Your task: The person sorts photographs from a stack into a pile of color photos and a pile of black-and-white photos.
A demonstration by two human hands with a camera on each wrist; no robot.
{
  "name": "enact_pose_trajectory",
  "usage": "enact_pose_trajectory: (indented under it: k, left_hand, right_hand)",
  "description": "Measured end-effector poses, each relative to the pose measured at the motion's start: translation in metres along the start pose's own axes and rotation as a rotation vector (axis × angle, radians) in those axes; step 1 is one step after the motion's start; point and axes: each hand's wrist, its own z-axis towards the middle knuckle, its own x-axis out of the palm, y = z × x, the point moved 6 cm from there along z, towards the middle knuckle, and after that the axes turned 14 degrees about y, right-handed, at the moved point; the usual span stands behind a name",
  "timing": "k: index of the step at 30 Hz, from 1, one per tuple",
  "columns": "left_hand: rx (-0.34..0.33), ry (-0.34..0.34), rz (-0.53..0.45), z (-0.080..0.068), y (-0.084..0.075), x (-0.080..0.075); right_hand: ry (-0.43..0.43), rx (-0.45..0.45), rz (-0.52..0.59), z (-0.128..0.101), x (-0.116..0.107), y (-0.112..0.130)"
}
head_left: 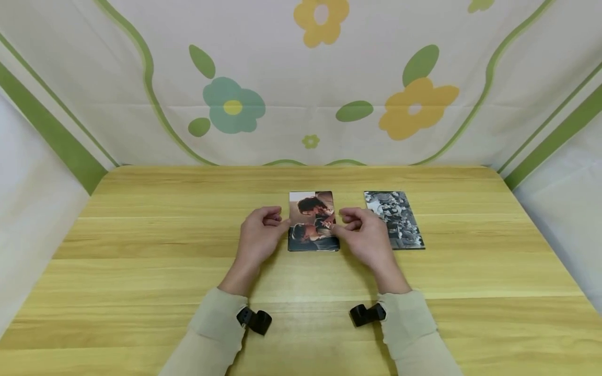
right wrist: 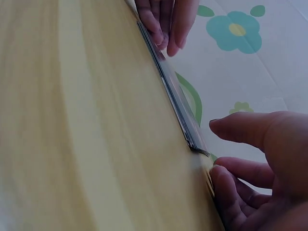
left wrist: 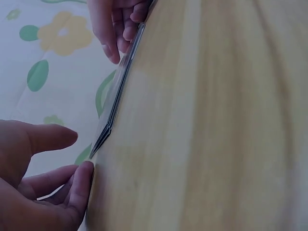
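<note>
Right grip (head_left: pixel 366 235) seems to hide one corner of the monochrome print (head_left: pixel 402 219).

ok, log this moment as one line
left hand: at left edge of color photo stack; right hand: at right edge; stack: on table; monochrome picture: right of stack

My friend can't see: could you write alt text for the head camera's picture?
A left hand and right hand flank a stack of photos on a wooden table. A monochrome picture lies partly behind the right hand; flowered cloth hangs beyond.

Person's left hand (head_left: pixel 263 235) and right hand (head_left: pixel 369 237) apart, facing each other, fingers (head_left: pixel 270 210) bent, thumbs (head_left: pixel 282 226) inward; sleeved forearms (head_left: pixel 213 326) converging.
</note>
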Motion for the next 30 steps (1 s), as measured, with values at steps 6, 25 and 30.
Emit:
enact_pose_trajectory:
  k: [6, 25, 30]
  left_hand:
    - [0.042, 0.073, 0.152, 0.003, -0.004, 0.006]
    - [0.099, 0.065, 0.198, 0.0, -0.007, 0.012]
    - [0.092, 0.059, 0.183, 0.0, -0.005, 0.013]
  right_hand:
    - [0.003, -0.03, -0.073, 0.0, 0.007, 0.005]
    - [-0.027, -0.012, -0.087, -0.001, 0.009, 0.005]
    - [-0.027, -0.017, -0.087, -0.001, 0.01, 0.004]
